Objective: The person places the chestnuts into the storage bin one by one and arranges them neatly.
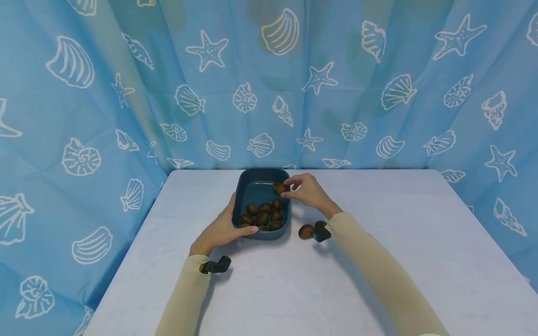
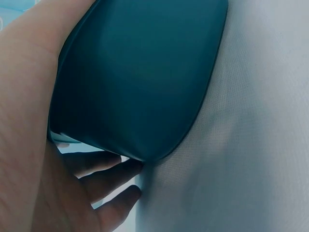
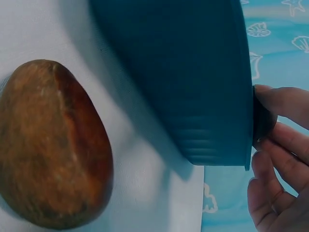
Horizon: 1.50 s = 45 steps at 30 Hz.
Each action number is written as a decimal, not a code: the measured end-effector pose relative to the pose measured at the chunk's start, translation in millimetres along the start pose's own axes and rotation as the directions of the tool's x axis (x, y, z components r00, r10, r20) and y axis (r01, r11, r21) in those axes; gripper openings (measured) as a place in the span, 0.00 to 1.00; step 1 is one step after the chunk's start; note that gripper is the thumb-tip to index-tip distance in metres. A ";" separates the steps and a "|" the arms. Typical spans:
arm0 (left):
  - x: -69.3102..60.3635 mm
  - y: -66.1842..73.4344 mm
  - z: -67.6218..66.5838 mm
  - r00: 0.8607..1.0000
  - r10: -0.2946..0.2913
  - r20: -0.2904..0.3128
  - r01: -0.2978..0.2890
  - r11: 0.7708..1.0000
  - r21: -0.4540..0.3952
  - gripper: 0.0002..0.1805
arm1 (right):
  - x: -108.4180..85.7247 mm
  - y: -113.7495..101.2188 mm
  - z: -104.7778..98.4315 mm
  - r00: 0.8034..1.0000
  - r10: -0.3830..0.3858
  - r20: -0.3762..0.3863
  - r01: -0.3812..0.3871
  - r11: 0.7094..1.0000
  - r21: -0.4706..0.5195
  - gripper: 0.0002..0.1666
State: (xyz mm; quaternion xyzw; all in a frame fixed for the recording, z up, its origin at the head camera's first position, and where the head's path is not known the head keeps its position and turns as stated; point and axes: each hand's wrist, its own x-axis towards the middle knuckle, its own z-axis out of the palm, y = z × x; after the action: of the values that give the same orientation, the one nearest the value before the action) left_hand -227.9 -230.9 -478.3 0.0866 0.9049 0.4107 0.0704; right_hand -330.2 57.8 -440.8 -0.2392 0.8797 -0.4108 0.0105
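Observation:
A dark blue-green, rounded rectangular bin stands on the table. Several brown, egg-shaped things lie at its near end; their exact kind I cannot tell. My left hand holds the bin's near left corner, thumb along the near rim and fingers against the outer side. Over the far right part of the bin, by its rim, my right hand pinches another brown egg-shaped thing between thumb and fingers. In the right wrist view the rim partly hides this piece.
To the right of the bin, two more brown egg-shaped pieces lie on the white-covered table, near the right wrist camera. A blue curtain with white shells and starfish hangs behind the table and along both sides.

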 end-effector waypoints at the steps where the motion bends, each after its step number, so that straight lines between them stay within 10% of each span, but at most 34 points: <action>1: 0.0 0.1 0.2 1.000 0.001 0.000 -0.001 1.000 -0.001 0.71 | 0.8 -0.1 0.9 1.000 0.005 0.004 -0.005 1.000 -0.008 0.23; 45: -1.1 1.0 0.2 0.999 -0.034 0.005 0.034 0.999 0.016 0.72 | 15.9 -16.0 28.9 0.987 0.128 0.096 -0.094 0.948 -0.303 0.25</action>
State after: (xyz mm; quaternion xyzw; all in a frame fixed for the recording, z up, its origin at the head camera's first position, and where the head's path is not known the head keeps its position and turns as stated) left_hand -226.7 -230.3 -477.6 0.0729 0.9092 0.4023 0.0788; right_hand -331.5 21.4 -445.4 -0.2113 0.9415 -0.2582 0.0477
